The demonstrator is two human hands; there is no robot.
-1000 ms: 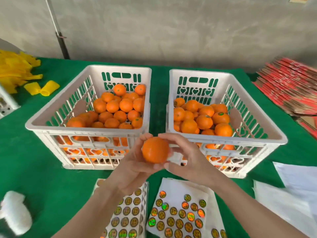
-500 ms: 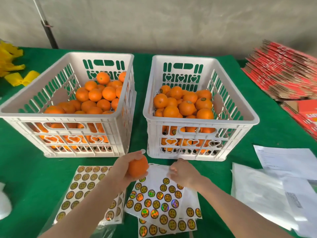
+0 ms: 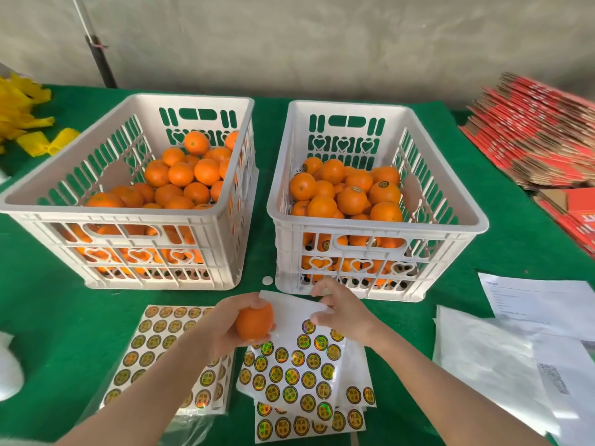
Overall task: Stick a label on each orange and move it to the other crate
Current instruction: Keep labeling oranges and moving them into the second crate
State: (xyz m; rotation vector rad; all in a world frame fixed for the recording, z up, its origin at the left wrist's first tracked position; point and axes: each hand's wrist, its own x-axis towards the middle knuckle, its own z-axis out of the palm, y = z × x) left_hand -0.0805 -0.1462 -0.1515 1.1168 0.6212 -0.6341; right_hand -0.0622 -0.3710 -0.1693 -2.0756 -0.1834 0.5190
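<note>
Left hand [image 3: 230, 331] grips an orange [image 3: 254, 320], no label visible, at 6 o'clock. Right hand [image 3: 344, 313] curls its fingers on the label sheet [image 3: 289, 371]; pinch unclear. 1 o'clock crate [image 3: 376, 225] holds labelled oranges; 11 o'clock crate [image 3: 112, 212] holds many awaiting labels.

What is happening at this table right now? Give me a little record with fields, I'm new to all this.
Left hand: holds one orange, no label showing on it
Right hand: fingers at the bare top of the label sheet; whether they pinch a label is unclear
Left crate: oranges, no labels visible
Right crate: oranges, several with round labels
Spare sheet: lies under the left forearm
Surface: green cloth
Aside: red flat cartons far right, yellow foam nets far left
</note>
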